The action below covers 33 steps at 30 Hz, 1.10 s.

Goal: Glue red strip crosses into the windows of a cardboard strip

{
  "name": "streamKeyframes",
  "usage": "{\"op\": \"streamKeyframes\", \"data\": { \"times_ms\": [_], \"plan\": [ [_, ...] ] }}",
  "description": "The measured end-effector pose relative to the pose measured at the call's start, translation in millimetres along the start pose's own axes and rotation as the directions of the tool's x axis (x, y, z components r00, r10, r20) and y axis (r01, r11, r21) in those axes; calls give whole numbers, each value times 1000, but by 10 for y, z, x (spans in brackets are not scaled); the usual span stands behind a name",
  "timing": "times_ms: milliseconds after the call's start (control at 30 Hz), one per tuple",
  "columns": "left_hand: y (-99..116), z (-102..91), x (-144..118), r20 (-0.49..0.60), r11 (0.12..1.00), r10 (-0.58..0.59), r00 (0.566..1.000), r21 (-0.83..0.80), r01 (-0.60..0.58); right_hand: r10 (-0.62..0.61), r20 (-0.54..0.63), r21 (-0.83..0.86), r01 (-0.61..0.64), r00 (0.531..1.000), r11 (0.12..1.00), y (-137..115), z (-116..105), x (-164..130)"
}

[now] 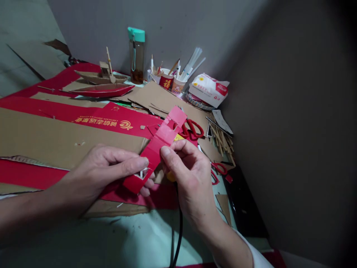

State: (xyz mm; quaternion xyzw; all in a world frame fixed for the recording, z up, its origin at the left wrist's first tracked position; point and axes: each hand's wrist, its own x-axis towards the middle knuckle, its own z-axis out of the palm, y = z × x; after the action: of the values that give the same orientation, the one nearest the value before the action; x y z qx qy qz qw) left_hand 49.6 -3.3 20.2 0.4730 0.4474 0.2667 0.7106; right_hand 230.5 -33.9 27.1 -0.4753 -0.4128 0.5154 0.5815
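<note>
A red cardboard strip (150, 152) with crosswise creases and cut-out openings is held up in front of me, tilted with its far end to the right. My left hand (119, 167) grips its lower end, thumb on top and fingers beneath, next to a cut-out with a white edge. Around the strip's middle edge, my right hand (189, 171) pinches with thumb and forefinger. Behind the strip's far end lie red-handled scissors (192, 128). A yellow object (171, 176) with a black cord (178, 223) shows partly behind my right hand; its kind is hidden.
Cardboard sheets (55, 134) cover the table's left side. A cardboard boat (89, 77) and a red boat hull (106, 90) stand at the back. Near the wall are a bottle (136, 56), cups of sticks (177, 86) and a tissue pack (209, 91). More red-handled scissors (220, 168) lie right.
</note>
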Motion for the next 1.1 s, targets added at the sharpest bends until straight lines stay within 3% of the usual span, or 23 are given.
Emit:
{"op": "streamKeyframes", "data": {
  "times_ms": [133, 367, 567, 867, 1100],
  "plan": [
    [43, 25, 3, 77, 996, 33, 997, -87, -26, 0, -21, 36, 1, 1000, 999, 16, -39, 44],
    [-4, -8, 7, 129, 997, 18, 991, 74, -28, -61, -76, -2, 61, 995, 998, 30, -72, 73],
    [1, 8, -9, 92, 996, 79, 993, 34, -82, -52, -53, 34, 54, 997, 998, 32, -53, 36],
    [-23, 70, 74, 226, 989, 21, 974, -146, 13, -28, -73, 97, 35, 997, 995, 129, -159, 83],
    [16, 91, -4, 244, 995, 47, 969, -102, -22, -27, -22, 101, 29, 999, 994, 115, -156, 32]
  ]
}}
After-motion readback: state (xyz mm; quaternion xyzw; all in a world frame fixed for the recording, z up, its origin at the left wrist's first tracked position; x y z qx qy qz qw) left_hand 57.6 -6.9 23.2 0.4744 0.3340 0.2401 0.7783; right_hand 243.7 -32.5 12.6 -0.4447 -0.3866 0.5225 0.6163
